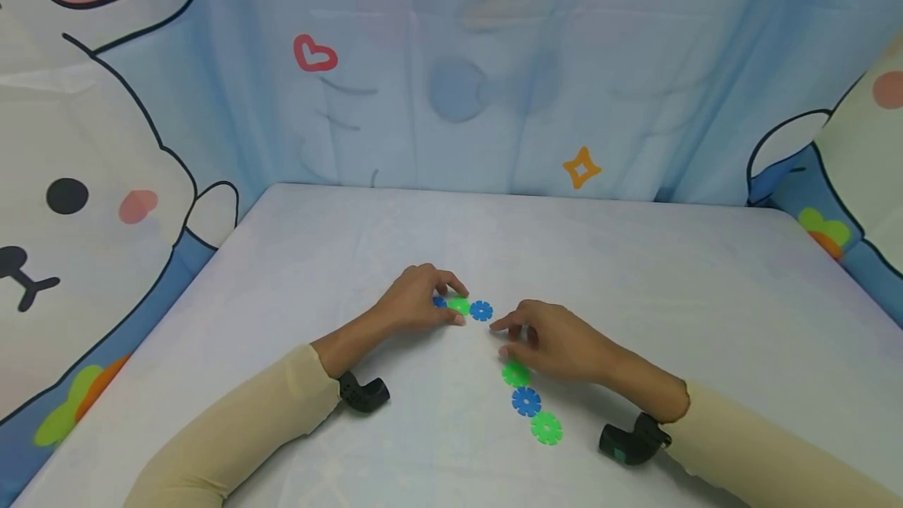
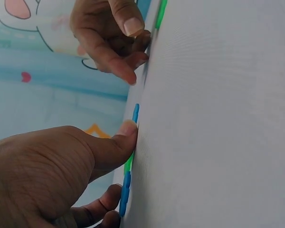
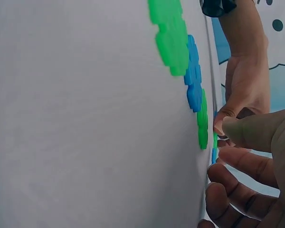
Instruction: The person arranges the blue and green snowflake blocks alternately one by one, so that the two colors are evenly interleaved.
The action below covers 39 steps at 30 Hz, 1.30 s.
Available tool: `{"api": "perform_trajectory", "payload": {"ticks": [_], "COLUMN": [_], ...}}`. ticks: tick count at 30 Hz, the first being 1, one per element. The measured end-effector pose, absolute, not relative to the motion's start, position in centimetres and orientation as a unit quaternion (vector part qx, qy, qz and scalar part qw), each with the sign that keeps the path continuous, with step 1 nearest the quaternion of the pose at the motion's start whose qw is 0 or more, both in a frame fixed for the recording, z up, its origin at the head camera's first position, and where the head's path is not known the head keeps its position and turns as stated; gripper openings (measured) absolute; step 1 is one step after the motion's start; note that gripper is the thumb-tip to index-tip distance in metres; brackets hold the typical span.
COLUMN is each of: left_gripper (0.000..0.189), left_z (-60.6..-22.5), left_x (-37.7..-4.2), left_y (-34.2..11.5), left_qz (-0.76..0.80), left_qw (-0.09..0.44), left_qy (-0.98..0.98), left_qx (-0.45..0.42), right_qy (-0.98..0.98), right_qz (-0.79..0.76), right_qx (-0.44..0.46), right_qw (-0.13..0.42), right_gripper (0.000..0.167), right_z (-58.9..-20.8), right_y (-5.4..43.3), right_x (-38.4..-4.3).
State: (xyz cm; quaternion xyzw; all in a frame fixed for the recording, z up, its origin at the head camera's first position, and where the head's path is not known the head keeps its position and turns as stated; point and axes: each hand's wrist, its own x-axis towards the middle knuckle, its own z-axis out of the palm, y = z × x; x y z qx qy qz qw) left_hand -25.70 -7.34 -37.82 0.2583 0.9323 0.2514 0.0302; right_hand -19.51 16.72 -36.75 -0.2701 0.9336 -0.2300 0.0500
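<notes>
My left hand (image 1: 423, 300) has thumb and forefinger on opposite sides of a green notched plastic disc (image 1: 458, 306), pinching it close to the table. A blue notched disc (image 1: 481, 310) adjoins it on the right, and another blue disc (image 1: 440, 302) shows partly beneath the fingers. In the left wrist view, the thumb covers part of this row of discs (image 2: 125, 194). My right hand (image 1: 560, 339) hovers to the right with loosely bent fingers and nothing between thumb and forefinger. Just below its thumb lies a green disc (image 1: 516, 374).
Nearer me, a blue disc (image 1: 526, 401) and a green disc (image 1: 546, 428) continue in line from the one by the right thumb. A white cloth covers the table (image 1: 282, 273). Behind the far edge hangs a printed blue curtain (image 1: 395, 100).
</notes>
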Motion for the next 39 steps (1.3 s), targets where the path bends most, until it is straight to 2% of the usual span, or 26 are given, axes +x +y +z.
{"api": "perform_trajectory", "payload": {"ticks": [5,13,25,39], "left_gripper": [0.033,0.036,0.037,0.035], "left_z": [-37.8,-38.1,-37.8,-38.0], "left_x": [-25.6,-25.5,-25.0,-24.8], "left_y": [-7.0,-6.5,-5.8,-5.1], "left_qz": [0.245,0.237,0.209,0.217], "left_qw": [0.027,0.024,0.016,0.021], "left_qy": [0.933,0.937,0.95,0.949], "left_qx": [0.261,0.254,0.229,0.227], "right_qy": [0.926,0.904,0.885,0.882], "right_qz": [-0.234,-0.25,-0.257,-0.252], "right_qx": [-0.291,-0.331,-0.353,-0.371], "right_qw": [0.06,0.107,0.159,0.141], "right_gripper": [0.032,0.028,0.034,0.031], "right_z": [-36.7,-36.4,-36.1,-36.5], "right_y": [17.2,18.9,19.6,19.4], "right_x": [-19.2,-19.4,-19.9,-20.0]}}
